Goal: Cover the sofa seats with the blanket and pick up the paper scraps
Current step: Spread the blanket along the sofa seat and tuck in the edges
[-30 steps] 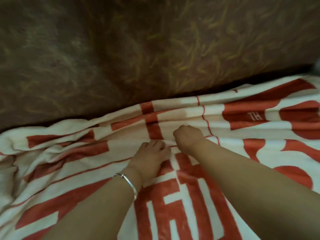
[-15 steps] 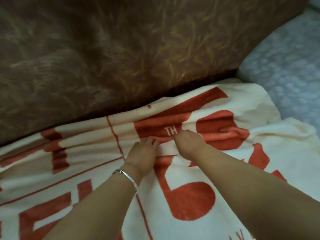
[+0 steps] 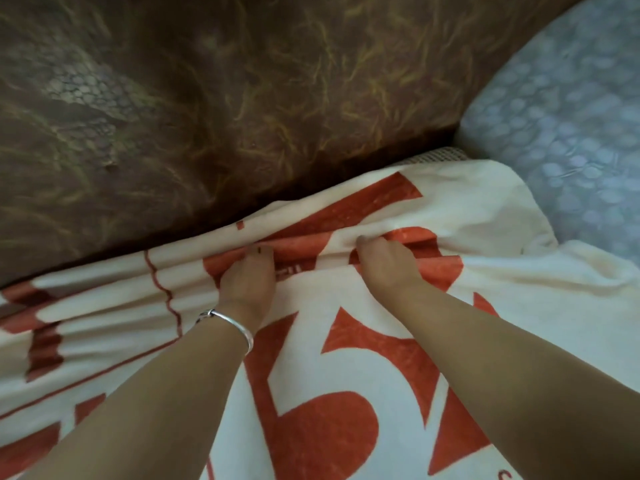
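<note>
A cream blanket (image 3: 346, 382) with large red-orange shapes lies over the sofa seat, bunched in folds along the brown backrest. My left hand (image 3: 247, 277), a silver bangle on its wrist, presses its fingers into a raised fold near the backrest crease. A hand's width to the right, my right hand (image 3: 384, 259) pinches the same fold with its fingers curled into the cloth. The blanket's far right corner (image 3: 491, 181) lies rounded near the seat's end. No paper scraps are visible.
The brown patterned sofa backrest (image 3: 242, 98) fills the upper view. A pale blue-grey textured surface (image 3: 568, 116) lies at the upper right beyond the blanket corner. A strip of woven seat fabric (image 3: 440, 154) shows at the crease.
The view and both hands have shifted right along the backrest crease toward the blanket's right corner. The hands have spread apart and now grip a raised fold.
</note>
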